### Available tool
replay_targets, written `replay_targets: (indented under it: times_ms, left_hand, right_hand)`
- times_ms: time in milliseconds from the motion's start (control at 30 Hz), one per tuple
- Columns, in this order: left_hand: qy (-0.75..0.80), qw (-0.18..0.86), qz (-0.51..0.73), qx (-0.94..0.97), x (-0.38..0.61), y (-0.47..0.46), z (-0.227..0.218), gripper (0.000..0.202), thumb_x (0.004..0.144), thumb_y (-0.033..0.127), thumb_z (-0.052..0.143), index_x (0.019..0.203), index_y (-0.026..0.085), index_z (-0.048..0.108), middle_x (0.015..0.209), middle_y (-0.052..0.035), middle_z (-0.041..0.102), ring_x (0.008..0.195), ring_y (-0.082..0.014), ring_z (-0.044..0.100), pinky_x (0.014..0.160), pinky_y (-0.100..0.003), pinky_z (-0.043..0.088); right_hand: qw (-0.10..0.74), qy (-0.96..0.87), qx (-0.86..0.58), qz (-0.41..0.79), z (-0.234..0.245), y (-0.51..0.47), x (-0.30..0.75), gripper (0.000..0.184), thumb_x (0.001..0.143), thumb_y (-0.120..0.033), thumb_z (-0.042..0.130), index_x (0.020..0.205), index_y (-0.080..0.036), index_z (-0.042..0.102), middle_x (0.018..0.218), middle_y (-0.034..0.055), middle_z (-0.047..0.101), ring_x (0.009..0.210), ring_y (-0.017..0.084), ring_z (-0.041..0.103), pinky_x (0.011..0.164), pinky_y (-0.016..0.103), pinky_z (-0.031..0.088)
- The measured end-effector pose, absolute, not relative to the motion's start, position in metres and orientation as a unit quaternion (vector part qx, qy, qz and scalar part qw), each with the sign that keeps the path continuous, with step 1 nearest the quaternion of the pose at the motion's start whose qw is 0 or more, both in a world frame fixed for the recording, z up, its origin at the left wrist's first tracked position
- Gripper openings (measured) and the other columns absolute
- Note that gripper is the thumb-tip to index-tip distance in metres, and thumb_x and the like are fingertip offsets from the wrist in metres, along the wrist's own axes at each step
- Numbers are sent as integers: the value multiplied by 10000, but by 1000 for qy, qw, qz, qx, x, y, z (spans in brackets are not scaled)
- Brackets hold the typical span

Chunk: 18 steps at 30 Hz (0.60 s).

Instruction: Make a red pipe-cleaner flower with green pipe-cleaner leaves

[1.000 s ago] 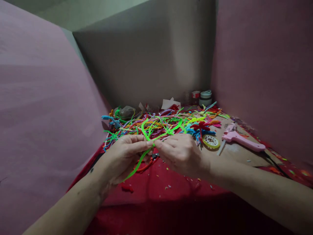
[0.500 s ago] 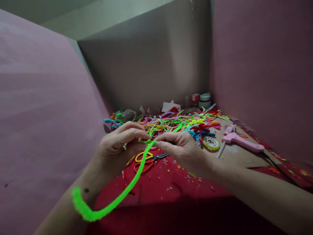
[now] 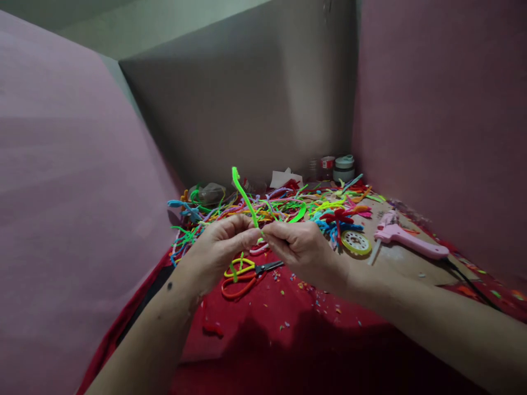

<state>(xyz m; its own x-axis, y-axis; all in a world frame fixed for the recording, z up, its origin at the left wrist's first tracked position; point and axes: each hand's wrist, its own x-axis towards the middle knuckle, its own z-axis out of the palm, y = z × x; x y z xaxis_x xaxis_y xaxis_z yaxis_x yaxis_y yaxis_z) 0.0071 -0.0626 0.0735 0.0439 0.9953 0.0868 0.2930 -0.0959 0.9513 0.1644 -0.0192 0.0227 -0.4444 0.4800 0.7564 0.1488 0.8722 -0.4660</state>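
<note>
The green pipe cleaner [image 3: 245, 199] is located between the two hands, its lower part at the point where both sets of fingertips meet. Its long axis rises from that point, tilted up and to the left, so the free upper length stands above the fingers of the left hand [image 3: 222, 244], the nearer hand. A short green portion shows just below the fingertips; the rest is hidden.

Left hand: narrow, thumb and curled fingers pinching the pipe cleaner; the forearm enters from the lower left. Right hand [image 3: 308, 253]: narrow, thumb and index finger pinched on the same place, remaining fingers folded; the forearm enters from the lower right. The fingertips almost touch.

The scissors [image 3: 259, 269] lie on the red cloth [image 3: 263, 312] below the hands; the glue gun [image 3: 414, 240] lies apart, to the right.
</note>
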Motion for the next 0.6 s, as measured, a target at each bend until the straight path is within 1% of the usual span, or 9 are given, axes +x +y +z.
replay_targets:
  times_ms: [100,200,300,367,433,533,600]
  left_hand:
    - [560,317,425,637,9,-56,68,174,736,287,618,685,163,508,597,52,412,542,-68,349,511,-200,296]
    - [562,272,404,668,10,-48,69,192,753,280,577,649,167,463,585,56,368,528,-70,317,493,-208,272]
    - [565,217,380,700,10,-38,73,157,757,252,541,653,172,455,588,51,386,536,-80,337,501,-217,279]
    - [570,164,352,724,10,-31,76,147,758,237,523,643,173,458,579,45,400,538,-87,343,504,-222,275]
    - [568,128,325,745,11,-24,77,152,761,232,507,630,175,454,563,45,396,531,-92,340,501,-225,265]
    - [551,113,305,769,11,-15,71,160,765,219,484,619,185,428,560,47,374,531,-98,340,505,-226,266]
    - [555,82,291,775,10,-10,63,169,761,203,476,610,191,402,571,43,377,537,-103,346,514,-228,267]
  right_hand:
    - [479,-823,-207,222,23,-12,164,222,845,-177,443,690,-117,590,585,-14,484,541,67,405,539,213,329]
    - [461,-803,-212,312,26,-6,164,220,840,-187,460,661,-130,574,552,-33,465,518,63,388,529,215,331]
    - [378,-769,-222,466,29,1,166,306,845,-230,466,552,-146,494,454,-54,419,415,53,353,451,212,317]
    - [317,-723,-226,571,28,7,168,324,834,-246,488,526,-151,468,434,-48,452,368,54,386,408,208,333]
    - [277,-668,-230,651,25,12,171,270,810,-243,526,561,-143,503,452,-32,515,358,64,449,392,204,373]
    - [254,-619,-255,699,17,17,172,200,785,-241,568,621,-128,553,454,-19,558,348,78,498,381,201,417]
    - [251,-611,-278,697,9,18,170,198,785,-232,566,617,-128,552,430,-27,548,318,72,481,346,187,405]
